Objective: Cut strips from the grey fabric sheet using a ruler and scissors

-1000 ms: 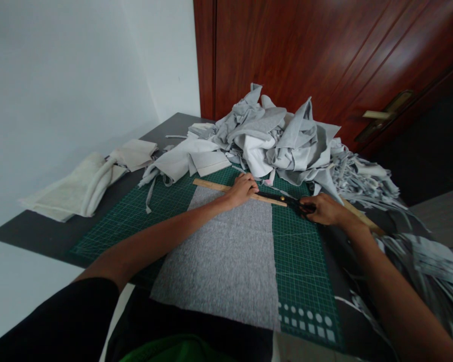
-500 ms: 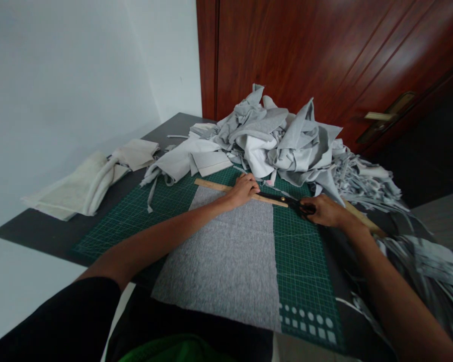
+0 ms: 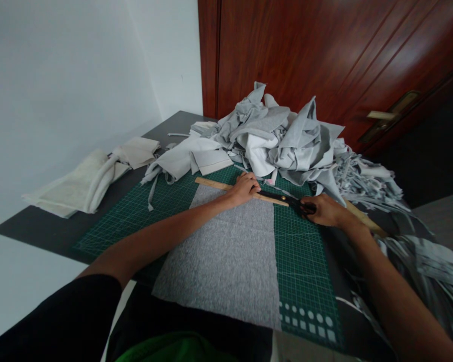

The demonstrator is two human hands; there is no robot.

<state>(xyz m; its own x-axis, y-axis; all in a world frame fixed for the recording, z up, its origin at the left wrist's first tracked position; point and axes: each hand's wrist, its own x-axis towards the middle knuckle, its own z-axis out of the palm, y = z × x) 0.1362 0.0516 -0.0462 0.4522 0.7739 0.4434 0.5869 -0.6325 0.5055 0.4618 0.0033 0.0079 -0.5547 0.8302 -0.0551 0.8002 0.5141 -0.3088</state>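
Observation:
A grey piece of fabric (image 3: 230, 251) lies flat on the green cutting mat (image 3: 302, 261). Across its far edge rests a wooden ruler (image 3: 211, 183). My left hand (image 3: 244, 189) presses down on the ruler with bent, closed fingers, covering its middle. In my right hand (image 3: 322, 209) are black scissors (image 3: 283, 197), the fingers wrapped round the handles. Their blades point left along the far side of the ruler, and the tips are hidden near my left hand. A thin fabric strip (image 3: 283, 190) lies just beyond the blades.
Crumpled grey and white fabric (image 3: 279, 130) is heaped at the back, before a brown door (image 3: 305, 55). Shredded scraps (image 3: 370, 181) lie to its right, more strips (image 3: 426, 271) at the right edge. Folded cream cloth (image 3: 83, 186) sits at the left by the white wall (image 3: 79, 75).
The view has shifted very slightly. Both hands, the ruler, the scissors and the grey fabric look almost the same as before.

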